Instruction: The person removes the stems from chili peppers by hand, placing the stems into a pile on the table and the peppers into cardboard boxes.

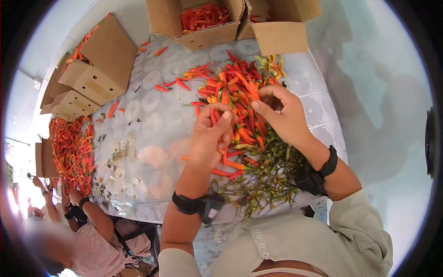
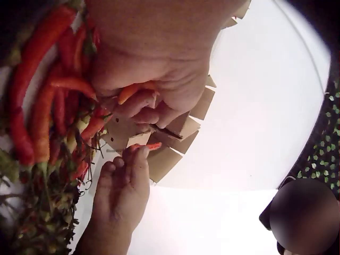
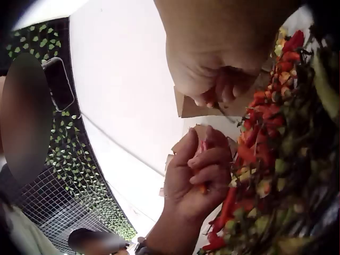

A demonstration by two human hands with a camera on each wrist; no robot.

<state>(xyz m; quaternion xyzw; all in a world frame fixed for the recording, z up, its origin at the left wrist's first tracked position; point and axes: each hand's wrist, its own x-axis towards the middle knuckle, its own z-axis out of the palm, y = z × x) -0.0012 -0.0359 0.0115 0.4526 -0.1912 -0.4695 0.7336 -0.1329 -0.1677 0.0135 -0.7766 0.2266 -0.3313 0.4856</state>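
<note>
Both hands hang close together over the chilli heap [image 1: 241, 100]! The left hand [image 1: 209, 134] curls round chillies [image 3: 204, 147]; the right hand [image 1: 291, 117] pinches one red chilli [image 2: 154, 146] between thumb and fingertip, a grip that probably suits something so slim. Green stalks [image 1: 258, 184] lie nearest the body (presumably to keep them separate). How many the left palm holds is hidden; the right-hand carton's [image 1: 280, 38] flap masks its contents.

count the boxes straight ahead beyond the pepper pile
2: the left box holds red peppers; the right box stands beside it. Others may be hidden behind them.
</note>
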